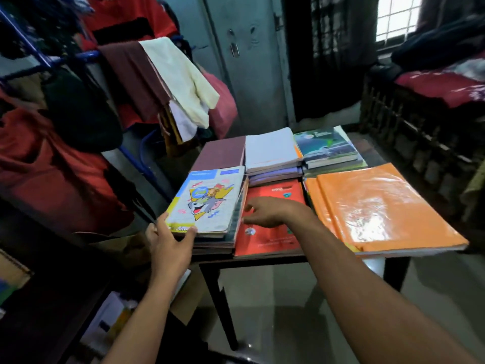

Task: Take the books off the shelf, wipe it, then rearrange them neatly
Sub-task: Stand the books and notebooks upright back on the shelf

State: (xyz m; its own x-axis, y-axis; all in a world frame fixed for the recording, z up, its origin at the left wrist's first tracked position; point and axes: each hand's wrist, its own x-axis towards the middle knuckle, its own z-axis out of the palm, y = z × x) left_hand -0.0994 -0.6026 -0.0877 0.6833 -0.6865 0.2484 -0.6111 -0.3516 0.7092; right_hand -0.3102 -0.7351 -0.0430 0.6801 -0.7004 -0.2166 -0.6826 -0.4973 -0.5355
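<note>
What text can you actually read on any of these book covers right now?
None is legible.
Cartoon notebook: a blue strip along the top and a yellow band at the bottom hold print, too blurred to read.
Red book: a dark title near its top edge and fine lines low on the cover, too blurred to read.
Green book: pale lettering at the top, too small.
Orange folder: no print visible.
</note>
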